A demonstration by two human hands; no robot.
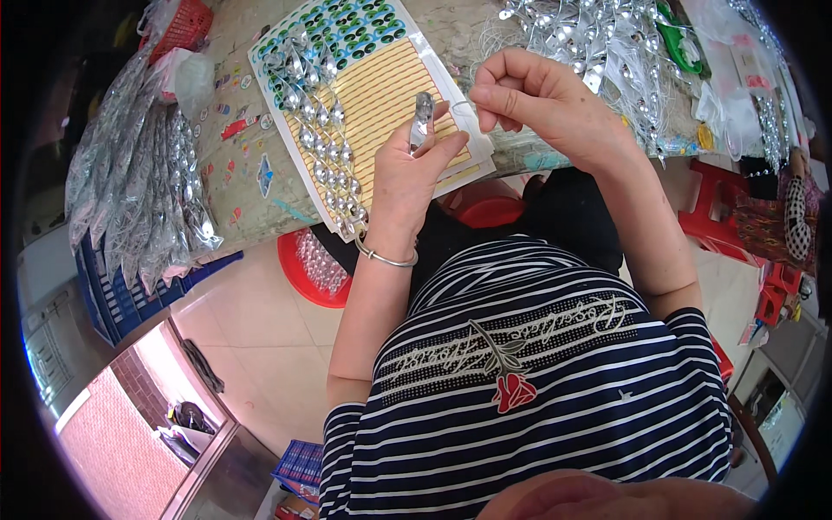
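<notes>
My left hand grips a small silvery, fish-shaped metal piece, held upright over the table's front edge. My right hand pinches a thin white loop of wire right beside the piece's top. Under both hands lies a white card with yellow stripes, rows of green and dark round stickers at its top, and several shiny silver pieces laid in rows down its left side. A silver bangle circles my left wrist.
A heap of silver pieces on white wires lies at the table's back right. Clear bags of silver pieces hang over a blue crate at left. A red basin stands on the floor below the table. Red stools are at right.
</notes>
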